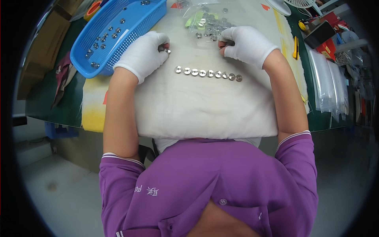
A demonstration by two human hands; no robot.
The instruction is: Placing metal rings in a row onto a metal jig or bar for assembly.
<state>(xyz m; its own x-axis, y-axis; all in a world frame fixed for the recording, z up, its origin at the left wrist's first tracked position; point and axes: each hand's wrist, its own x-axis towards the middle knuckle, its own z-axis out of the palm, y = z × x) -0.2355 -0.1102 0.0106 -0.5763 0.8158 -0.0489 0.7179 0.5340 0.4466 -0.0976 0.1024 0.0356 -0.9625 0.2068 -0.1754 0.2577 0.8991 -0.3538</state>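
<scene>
My left hand [145, 55], in a white glove with bare fingertips, is closed on a small round metal piece [168, 51] just right of the blue basket. My right hand [248, 45], gloved the same way, has its fingers curled together beside the clear plastic bag; what they hold, if anything, is hidden. Between and below the hands, a row of several shiny round metal pieces [210, 74] lies on the white cloth [205, 106]. More such pieces [213, 27] lie in and around the clear plastic bag [191, 19] at the far middle.
A blue perforated basket [85, 71] at the far left holds several scattered metal pieces. Beyond it is an orange tape roll [92, 10], beside a cardboard box [43, 47]. On the right are a yellow cutter [295, 48], clear plastic sleeves [325, 83], a black box [319, 34] and a white fan [300, 3].
</scene>
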